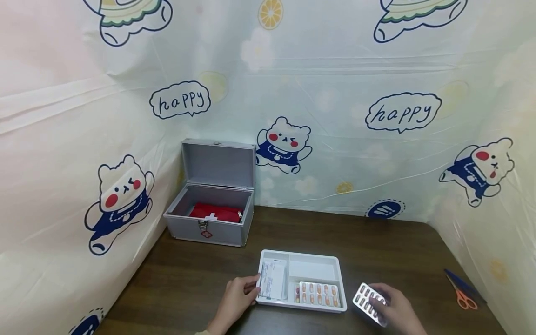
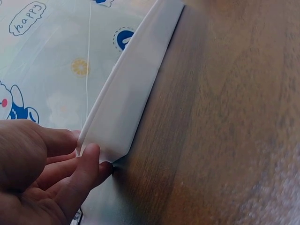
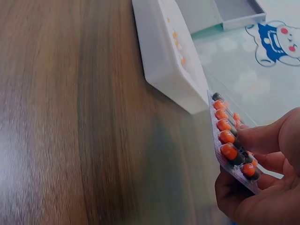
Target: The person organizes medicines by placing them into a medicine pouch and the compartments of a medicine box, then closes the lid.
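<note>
My left hand (image 1: 236, 295) grips the left rim of a white divided tray (image 1: 301, 309), its thumb against the outer wall in the left wrist view. A white printed packet (image 1: 272, 279) lies in the tray's left compartment. Blister packs of orange capsules (image 1: 319, 294) lie in the front right compartment. Just right of the tray, my right hand (image 1: 395, 307) holds another blister pack (image 3: 229, 140) between thumb and fingers, tilted above the table. Orange and black capsules show on its near face in the right wrist view.
At the back left stands a grey metal box (image 1: 184, 229) with its lid raised and a red pouch (image 1: 222, 213) with a white cross inside. Orange-handled scissors (image 1: 465, 300) lie at the table's right edge, beside a long blue item (image 1: 466, 284). A printed curtain surrounds the brown table (image 1: 201, 265).
</note>
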{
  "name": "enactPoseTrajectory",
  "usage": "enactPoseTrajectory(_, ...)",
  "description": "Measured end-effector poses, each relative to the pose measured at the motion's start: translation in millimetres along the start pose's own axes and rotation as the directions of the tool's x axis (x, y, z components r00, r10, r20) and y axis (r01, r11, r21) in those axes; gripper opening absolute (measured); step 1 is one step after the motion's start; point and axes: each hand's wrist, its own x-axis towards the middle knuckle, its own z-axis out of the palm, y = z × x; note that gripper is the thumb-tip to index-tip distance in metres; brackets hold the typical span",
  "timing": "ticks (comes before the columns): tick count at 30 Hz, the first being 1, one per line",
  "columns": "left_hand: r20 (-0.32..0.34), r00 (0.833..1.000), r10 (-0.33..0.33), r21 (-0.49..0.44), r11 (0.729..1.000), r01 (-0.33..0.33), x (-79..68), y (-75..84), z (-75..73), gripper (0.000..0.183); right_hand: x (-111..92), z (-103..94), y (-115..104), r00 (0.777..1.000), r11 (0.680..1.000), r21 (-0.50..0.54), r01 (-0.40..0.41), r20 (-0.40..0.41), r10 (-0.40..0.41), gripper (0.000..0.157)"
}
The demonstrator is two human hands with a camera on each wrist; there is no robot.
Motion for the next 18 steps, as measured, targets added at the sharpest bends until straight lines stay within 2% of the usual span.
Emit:
enactPoseTrajectory(3, 0.002, 1.000, -0.004, 0.007, 1.000, 0.004, 0.6, 0.4, -0.1, 0.036, 3.0, 6.6, -8.3, 1.000, 1.000, -0.001, -0.023, -0.010, 0.023, 0.028)
enactPoseTrajectory(10, 0.000, 1.000, -0.014, 0.010, 1.000, 0.014, 1.0, 0.7, 0.8, 0.036, 7.5, 19.1, -24.3, 0.998, 0.999, 0.004, 0.053, -0.015, -0.053, 0.026)
enactPoseTrajectory(18, 0.010, 1.000, -0.018, 0.010, 1.000, 0.018, 1.5, 0.1, 0.3, 0.036, 16.9, 38.7, -37.3, 0.995, 0.993, -0.059, 0.103, 0.015, -0.102, 0.023)
